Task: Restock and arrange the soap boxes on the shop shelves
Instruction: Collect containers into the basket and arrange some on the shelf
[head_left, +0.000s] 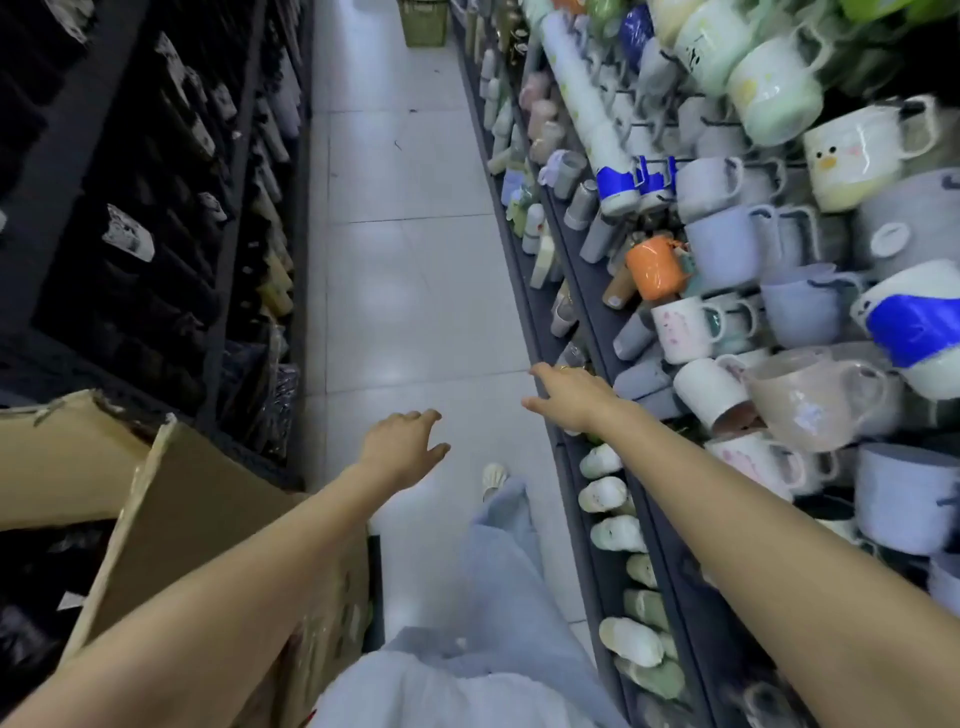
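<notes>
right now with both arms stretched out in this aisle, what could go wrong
1. The right hand reaches at the edge of the shelf crowded with tilted mugs; a brush of the arm could knock one off.
2. The open cardboard box sits at the left, close to the left hand; its raised flap might snag the arm.
3. The box narrows the floor, so a step forward could catch on it.
</notes>
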